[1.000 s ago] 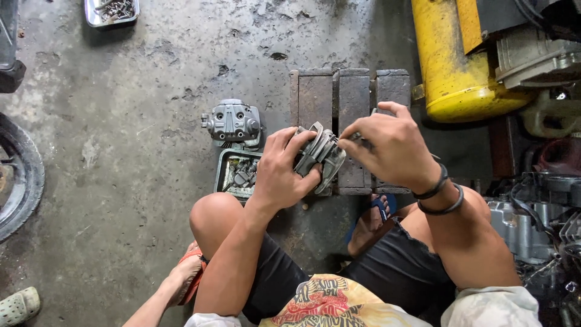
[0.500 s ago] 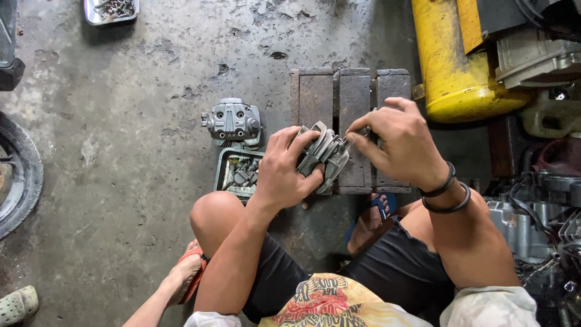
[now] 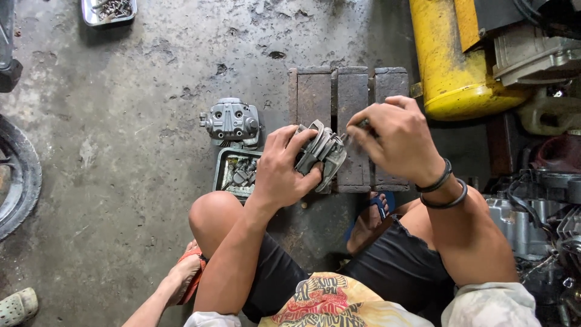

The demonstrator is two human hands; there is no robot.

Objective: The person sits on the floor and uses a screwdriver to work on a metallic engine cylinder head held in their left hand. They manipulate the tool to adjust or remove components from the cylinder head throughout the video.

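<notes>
My left hand (image 3: 283, 168) grips a grey finned metal engine part (image 3: 322, 152), holding it tilted against the near edge of a block of three dark wooden planks (image 3: 351, 97). My right hand (image 3: 396, 139) hovers at the part's right side, fingers pinched around a small metal tool or piece (image 3: 362, 125) touching the part; what it is stays too small to tell. I am squatting on a concrete floor, knees either side.
A grey engine cover (image 3: 231, 121) lies left of the planks, with a small metal tray of parts (image 3: 219, 175) below it. Another tray of bolts (image 3: 88, 13) sits far left. A yellow tank (image 3: 448, 66), engine pieces (image 3: 532, 212) right, a tyre (image 3: 24, 181) left.
My right hand has shifted slightly left and down along the planks, closing in on the finned part. My left hand keeps holding the part in nearly the same spot.
</notes>
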